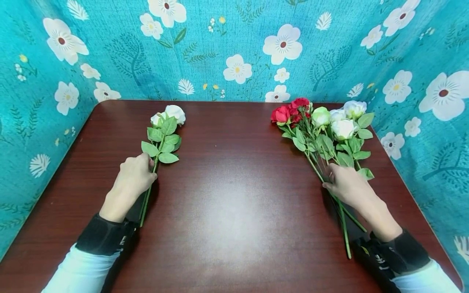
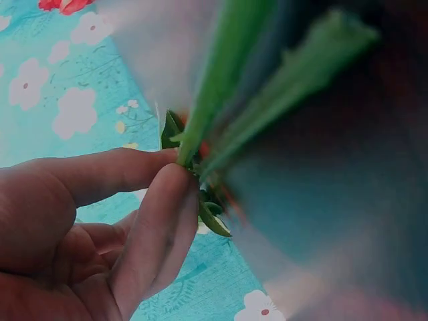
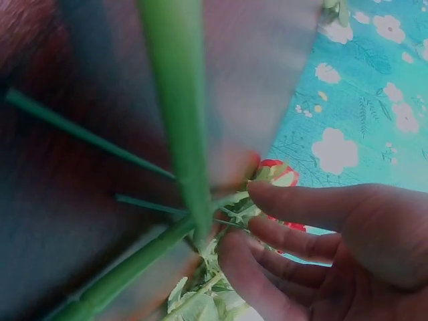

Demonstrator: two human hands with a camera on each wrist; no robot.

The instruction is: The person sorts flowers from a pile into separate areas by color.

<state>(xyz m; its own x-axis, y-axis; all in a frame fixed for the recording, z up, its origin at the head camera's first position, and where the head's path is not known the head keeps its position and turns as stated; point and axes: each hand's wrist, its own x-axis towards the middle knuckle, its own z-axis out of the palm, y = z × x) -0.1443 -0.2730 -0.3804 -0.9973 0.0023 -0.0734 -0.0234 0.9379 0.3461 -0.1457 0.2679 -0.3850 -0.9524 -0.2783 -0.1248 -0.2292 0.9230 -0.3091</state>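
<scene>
Two white roses [image 1: 172,116] with green leaves lie on the dark wooden table [image 1: 234,195], on its left side. My left hand [image 1: 133,179] rests over their stems [image 2: 200,127], with thumb and fingertips [image 2: 175,175] pinching them. On the right lies a bunch of red roses [image 1: 289,112] and white roses [image 1: 342,122]. My right hand [image 1: 346,185] lies on the stems of the bunch [image 3: 180,134]. Its fingers [image 3: 234,257] are loosely bent and touch the stems, with an open gap to the thumb.
A turquoise cloth with white flowers [image 1: 234,49] walls the table at the back and on both sides. The stem ends of the bunch [image 1: 346,244] reach toward the front right. Both wrists wear black camera straps [image 1: 104,236].
</scene>
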